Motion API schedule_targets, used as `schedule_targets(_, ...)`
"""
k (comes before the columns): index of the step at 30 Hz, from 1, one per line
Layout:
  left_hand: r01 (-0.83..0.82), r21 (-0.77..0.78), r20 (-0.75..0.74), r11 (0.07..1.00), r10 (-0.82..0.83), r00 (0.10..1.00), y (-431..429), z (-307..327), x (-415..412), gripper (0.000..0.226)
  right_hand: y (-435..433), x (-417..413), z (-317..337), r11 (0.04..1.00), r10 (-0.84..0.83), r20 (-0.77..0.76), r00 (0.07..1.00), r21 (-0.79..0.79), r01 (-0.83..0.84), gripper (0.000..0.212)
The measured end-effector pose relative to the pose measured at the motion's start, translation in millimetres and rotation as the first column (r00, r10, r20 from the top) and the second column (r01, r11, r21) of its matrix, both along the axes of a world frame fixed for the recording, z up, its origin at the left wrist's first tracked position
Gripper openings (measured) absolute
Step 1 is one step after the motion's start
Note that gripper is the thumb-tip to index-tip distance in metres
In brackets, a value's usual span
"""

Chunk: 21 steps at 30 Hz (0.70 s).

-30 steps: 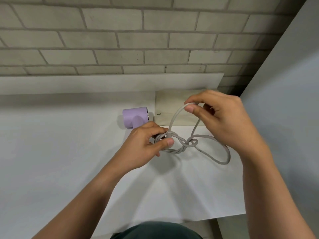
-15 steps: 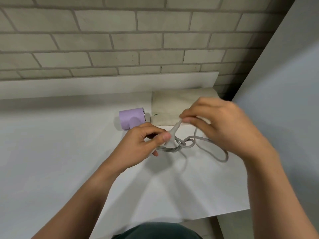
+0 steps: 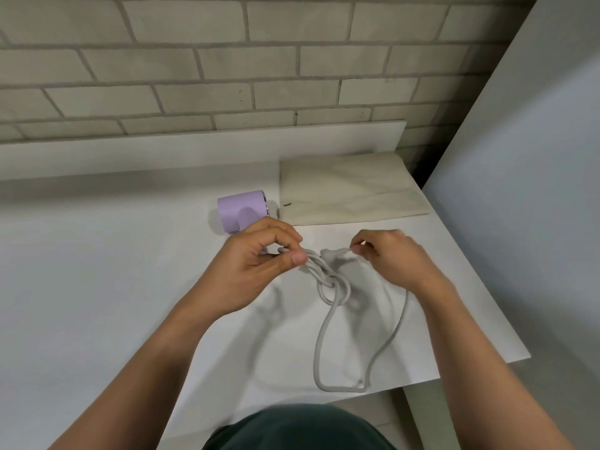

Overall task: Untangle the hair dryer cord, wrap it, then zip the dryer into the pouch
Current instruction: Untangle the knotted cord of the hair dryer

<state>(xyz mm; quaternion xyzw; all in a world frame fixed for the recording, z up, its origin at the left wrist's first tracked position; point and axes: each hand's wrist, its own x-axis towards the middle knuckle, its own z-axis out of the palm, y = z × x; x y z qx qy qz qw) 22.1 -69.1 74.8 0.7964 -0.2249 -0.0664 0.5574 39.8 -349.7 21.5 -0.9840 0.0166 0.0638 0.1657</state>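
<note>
Nearest the knot (image 3: pixel 332 282), a slack loop of cord (image 3: pixel 324 345) is seen hanging toward the worktop (image 3: pixel 97 287) edge; beyond the knot, strands are pinched by the left hand (image 3: pixel 256 264), the plug end (image 3: pixel 334 253) by the right hand (image 3: pixel 389 258), level and just right; the dryer (image 3: pixel 242 211) and pouch (image 3: pixel 350 190) lie farther

From my seat the worktop (image 3: pixel 97 287) looks like smooth matt white laminate. The cord (image 3: pixel 321 339) reads as pale grey rubbery plastic with a soft, dull sheen. I see the dryer (image 3: pixel 242 209) as smooth lilac plastic, satin, with a thin shiny metal-looking ring at one end. The pouch (image 3: pixel 350 190) looks like creased, matt cream cloth. The wall (image 3: pixel 227 66) is rough, matt grey brick.
</note>
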Motion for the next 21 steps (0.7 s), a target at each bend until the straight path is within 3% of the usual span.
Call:
schedule_targets(8, -0.083, -0.17, 0.026, 0.982, 0.089, 0.996, 6.1, -1.4, -2.1, 0.006, 8.1, -4.7, -57.4, 0.998, -0.057, -0.092, 0.994, -0.032, 0.054, 0.024)
schedule_targets(10, -0.118, -0.169, 0.058, 0.978, 0.129, 0.99, 8.2, -2.4, -2.7, 0.01, 12.5, -9.1, -44.1, 0.994, -0.095, -0.025, 0.995, 0.056, 0.096, 0.028)
schedule_targets(11, -0.135, -0.163, 0.081, 0.977, 0.15, 0.985, 8.8, -3.5, -2.9, 0.011, 18.2, -13.0, -29.3, 0.972, -0.142, 0.011, 0.99, 0.19, 0.137, 0.029)
schedule_targets(13, -0.156, -0.145, 0.154, 0.977, 0.178, 0.972, 9.2, -7.4, -2.6, 0.014, 33.3, -25.3, 11.6, 0.803, -0.234, -0.02, 0.972, 0.56, 0.205, 0.032)
schedule_targets(15, -0.169, -0.124, 0.245, 0.978, 0.196, 0.95, 8.5, -8.4, -3.7, 0.018, 48.2, -39.4, 50.7, 0.587, -0.131, -0.147, 0.98, 0.786, 0.196, 0.034)
schedule_targets(18, -0.192, -0.14, 0.355, 0.971, 0.23, 0.906, 4.1, -5.4, -7.7, 0.019, 60.7, -54.6, 74.6, 0.523, 0.064, -0.223, 0.973, 0.838, 0.157, 0.037)
schedule_targets(21, -0.225, -0.138, 0.448, 0.965, 0.264, 0.854, 2.1, -7.5, -8.8, 0.018, 70.9, -56.6, 67.0, 0.486, 0.006, -0.24, 0.971, 0.849, 0.207, 0.051)
